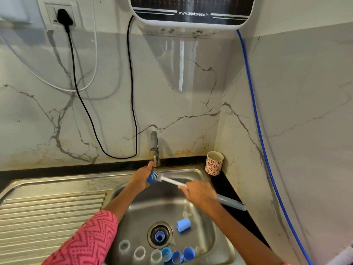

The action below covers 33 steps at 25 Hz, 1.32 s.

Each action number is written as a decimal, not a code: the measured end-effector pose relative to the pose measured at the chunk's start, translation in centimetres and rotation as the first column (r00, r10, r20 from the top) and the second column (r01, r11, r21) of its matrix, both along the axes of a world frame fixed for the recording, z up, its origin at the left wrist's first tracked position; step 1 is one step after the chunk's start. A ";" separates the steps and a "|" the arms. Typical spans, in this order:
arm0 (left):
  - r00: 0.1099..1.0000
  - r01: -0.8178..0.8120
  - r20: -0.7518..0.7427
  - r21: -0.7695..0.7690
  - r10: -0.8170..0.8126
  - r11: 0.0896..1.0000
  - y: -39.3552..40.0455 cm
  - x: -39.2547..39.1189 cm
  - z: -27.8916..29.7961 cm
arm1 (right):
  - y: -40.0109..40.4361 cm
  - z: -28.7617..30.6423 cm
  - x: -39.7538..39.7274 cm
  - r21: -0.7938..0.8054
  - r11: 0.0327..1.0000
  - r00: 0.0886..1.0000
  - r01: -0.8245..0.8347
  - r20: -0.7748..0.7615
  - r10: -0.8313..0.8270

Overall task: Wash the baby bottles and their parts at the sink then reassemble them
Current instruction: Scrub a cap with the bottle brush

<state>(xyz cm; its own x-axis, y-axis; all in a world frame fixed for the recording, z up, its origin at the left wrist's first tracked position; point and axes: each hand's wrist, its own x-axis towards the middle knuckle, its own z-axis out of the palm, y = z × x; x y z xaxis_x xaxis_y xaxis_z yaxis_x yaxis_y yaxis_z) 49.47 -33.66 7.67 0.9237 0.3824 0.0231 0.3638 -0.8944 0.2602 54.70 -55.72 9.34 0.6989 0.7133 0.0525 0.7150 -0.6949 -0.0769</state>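
- Over the steel sink [206, 176], the person's left hand [141, 177] was clamped round a small blue bottle part [150, 177], held just below the tap [155, 148].
- The right hand [200, 194] was closed on the white handle of a bottle brush [172, 181]; the brush's long axis ran from lower right to upper left, its bristled head pointing into the blue part and touching it.
- On the sink floor, a light blue cap [183, 225] lay on its side beside the drain [160, 235], open end facing down and left; another blue piece [159, 236] sat in the drain itself, mouth up.
- Along the near wall of the basin stood a row: three clear rings [139, 253] at the left, three blue collars [177, 255] at the right, tilted with their openings facing up and towards the viewer.
- A pale tube-shaped item [232, 203] lay on the dark bench [219, 180] behind the right wrist, its long axis running left to right; what it was could not be told.
- A cup with a red flower pattern [214, 163] stood in the corner of the bench.
- The wall-mounted water purifier [193, 11] above bore the address "www.drinkprime.in".
- A pink zigzag sleeve [84, 243] covered the left forearm.
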 end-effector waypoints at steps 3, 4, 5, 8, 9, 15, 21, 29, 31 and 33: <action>0.999 -0.023 0.039 -0.072 0.026 0.997 -0.5 -0.5 -0.6 | -0.6 -0.8 0.7 0.082 0.992 0.988 0.095 -0.127 -0.085; 0.995 -0.045 0.081 -0.144 0.057 0.989 -0.1 -0.8 -1.1 | -1.2 -1.4 0.8 0.126 0.980 0.969 0.156 -0.213 -0.126; 0.984 -0.093 0.130 -0.236 0.126 0.967 0.5 -1.2 -1.7 | -1.8 -2.0 1.0 0.154 0.966 0.948 0.206 -0.277 -0.158; 0.841 -0.298 0.084 -0.752 0.535 0.588 0.8 -2.2 -1.9 | -2.2 -2.6 0.8 0.143 0.965 0.925 0.221 -0.344 -0.160; 0.776 -0.308 0.002 -0.872 0.631 0.380 0.4 -1.9 -1.9 | -1.8 -2.6 0.6 0.155 0.965 0.917 0.212 -0.373 -0.142; 0.729 -0.306 0.071 -0.856 0.681 0.417 -1.4 1.0 -3.1 | 0.3 -3.5 -1.0 0.206 0.947 0.871 0.246 -0.477 -0.123; 0.776 -0.197 0.053 -0.926 0.628 0.322 -2.4 1.7 -2.7 | 1.0 -5.1 -1.2 0.224 0.940 0.927 0.256 -0.334 -0.172; 0.790 -0.172 0.298 -0.730 0.535 0.661 -3.8 1.4 -5.4 | 1.3 -5.8 -0.6 0.174 0.941 0.905 0.289 -0.372 -0.208; 0.815 -0.158 0.347 -0.636 0.463 0.755 -3.8 1.1 -5.8 | 1.3 -5.9 0.3 0.171 0.929 0.871 0.328 -0.435 -0.227; 0.834 -0.164 0.353 -0.576 0.425 0.801 -3.1 0.7 -6.6 | 1.4 -5.8 0.1 0.166 0.941 0.880 0.296 -0.431 -0.201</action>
